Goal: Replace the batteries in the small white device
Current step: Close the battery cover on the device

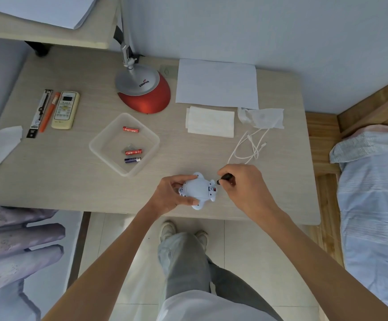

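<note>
The small white device (198, 189) lies near the table's front edge, its rounded underside facing up. My left hand (173, 195) grips its left end, thumb below and fingers over the top. My right hand (244, 184) pinches a small black-handled screwdriver (223, 178), whose tip touches the device's right end beside a tiny red part. A clear plastic tray (95, 144) to the left holds two red batteries (130, 129) (133, 151) and one dark blue battery (132, 160).
A red and silver desk lamp (144, 91), white paper (216, 83), folded tissue (209, 121), a white cable (249, 147) and a plastic wrapper (262, 117) lie behind. A remote control (65, 110) and pens (42, 112) sit far left. A bed (373, 193) stands on the right.
</note>
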Demonstrator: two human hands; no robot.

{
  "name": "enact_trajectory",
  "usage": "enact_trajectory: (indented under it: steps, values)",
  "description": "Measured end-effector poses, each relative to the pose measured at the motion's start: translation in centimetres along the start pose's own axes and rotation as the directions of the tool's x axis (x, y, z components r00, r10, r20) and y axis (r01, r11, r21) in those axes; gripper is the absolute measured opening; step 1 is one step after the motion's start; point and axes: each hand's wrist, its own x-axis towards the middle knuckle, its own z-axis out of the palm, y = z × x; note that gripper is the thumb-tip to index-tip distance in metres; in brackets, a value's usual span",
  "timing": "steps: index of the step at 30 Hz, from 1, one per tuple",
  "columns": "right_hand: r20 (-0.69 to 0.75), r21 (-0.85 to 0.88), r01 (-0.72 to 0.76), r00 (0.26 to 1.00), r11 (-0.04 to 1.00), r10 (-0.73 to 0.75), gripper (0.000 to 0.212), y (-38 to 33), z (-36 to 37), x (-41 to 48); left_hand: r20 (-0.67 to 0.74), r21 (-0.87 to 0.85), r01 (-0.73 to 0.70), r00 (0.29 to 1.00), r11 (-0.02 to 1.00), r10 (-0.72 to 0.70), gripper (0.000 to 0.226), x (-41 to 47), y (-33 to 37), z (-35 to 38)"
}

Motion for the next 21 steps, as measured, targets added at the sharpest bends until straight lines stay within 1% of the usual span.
enact_trajectory:
  steps: [3,5,9,12,14,15,16,17,19,20,21]
  values:
    - [-0.016,-0.012,0.027,0.999,1.000,-0.028,0.019,-0.3,-0.3,-0.1,0.004,0.009,-0.004,1.000,1.000,0.004,0.074,0.0,0.0,0.0]
    - [0.001,-0.029,0.042,0.999,0.999,-0.042,0.019,-0.3,-0.1,-0.1,0.003,0.001,-0.005,1.000,1.000,0.005,0.074,0.0,-0.1,0.0]
    - [0.010,-0.049,0.033,0.999,0.998,-0.032,0.018,0.0,0.5,0.1,0.001,-0.001,-0.005,1.000,1.000,0.005,0.074,0.0,-0.2,0.0]
    - [0.002,-0.077,0.070,0.998,0.995,-0.070,0.012,0.3,0.8,0.1,0.002,-0.002,-0.004,1.000,1.000,0.004,0.075,0.0,-0.1,0.0]
    - [0.041,-0.190,0.115,0.993,0.975,-0.109,0.005,0.3,1.0,0.0,0.000,-0.011,0.000,1.000,1.000,0.000,0.074,0.0,-0.1,0.1]
    - [0.068,-0.266,0.112,0.993,0.958,-0.097,0.007,0.1,1.1,-0.1,0.001,-0.015,0.001,1.000,1.000,-0.001,0.074,0.0,-0.1,0.1]
    - [0.092,-0.331,0.110,0.992,0.937,-0.084,0.015,-0.2,1.2,-0.3,0.000,-0.014,0.000,1.000,1.000,0.000,0.074,0.0,-0.2,0.1]
    - [0.149,-0.391,0.124,0.986,0.912,-0.070,0.031,-0.4,1.1,-0.3,0.000,-0.013,-0.002,1.000,1.000,0.002,0.074,0.0,-0.2,0.0]
    - [0.168,-0.449,0.149,0.982,0.881,-0.080,0.063,0.1,1.4,0.2,0.002,-0.015,-0.003,1.000,1.000,0.003,0.074,0.0,-0.2,0.1]
    - [0.183,-0.466,0.159,0.980,0.871,-0.081,0.071,0.3,1.3,0.3,0.000,-0.016,-0.006,1.000,1.000,0.006,0.074,0.0,-0.2,0.1]
    - [0.244,-0.507,0.168,0.969,0.845,-0.046,0.069,-0.2,0.9,0.2,0.002,-0.017,-0.008,1.000,1.000,0.008,0.074,0.0,-0.2,0.1]
